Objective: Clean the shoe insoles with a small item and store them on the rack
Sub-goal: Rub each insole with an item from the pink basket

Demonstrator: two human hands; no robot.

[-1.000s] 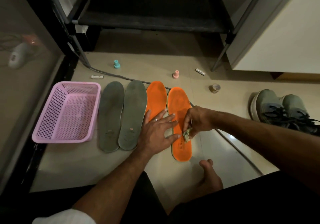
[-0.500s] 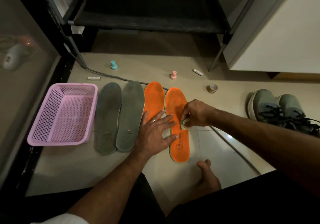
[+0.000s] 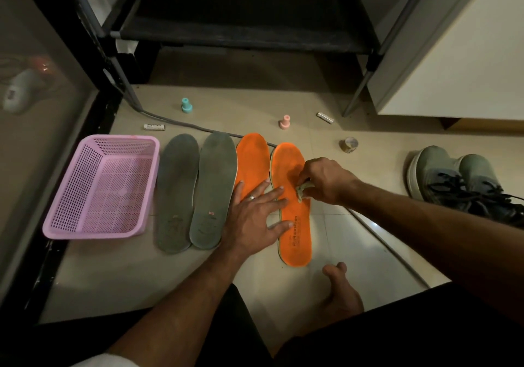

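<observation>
Right hand (image 3: 326, 181) now higher, fingers pinching one wad (image 3: 303, 189); left hand (image 3: 255, 216) spread across two orange insoles (image 3: 296, 225).

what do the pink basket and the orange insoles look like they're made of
Basket: looks like moulded plastic, faintly glossy; its walls and floor are a rigid, even grid of holes.
Orange insoles: probably foam with a matte, fabric-like top; no shine, thin contrasting edge, printed lettering at the heel. The exact material cannot be told.
</observation>
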